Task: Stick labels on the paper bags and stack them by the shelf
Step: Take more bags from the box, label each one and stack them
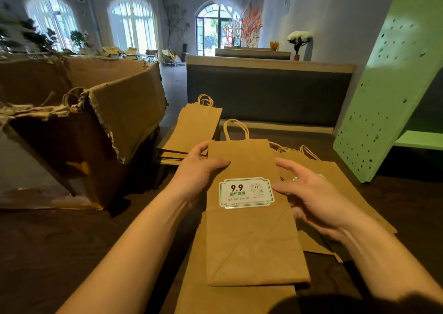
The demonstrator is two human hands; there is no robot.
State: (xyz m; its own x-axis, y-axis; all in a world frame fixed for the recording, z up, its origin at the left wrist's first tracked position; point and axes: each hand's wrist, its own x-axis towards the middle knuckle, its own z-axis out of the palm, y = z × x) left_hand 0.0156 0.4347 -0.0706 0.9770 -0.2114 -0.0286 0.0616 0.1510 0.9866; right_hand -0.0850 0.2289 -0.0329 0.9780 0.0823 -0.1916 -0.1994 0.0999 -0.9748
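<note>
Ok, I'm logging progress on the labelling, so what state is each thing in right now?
Held paper bag: folded flat, labelled.
Label: stuck flat on that bag's face.
Left grip: holds the bag's left edge.
Right grip: holds its right edge.
Stack of bags: flat, piled, back left.
Loose bags: flat, overlapping, at right.
Cardboard box: open, flaps torn.

Matt brown paper bag (251,241), glossy label (246,192).
</note>
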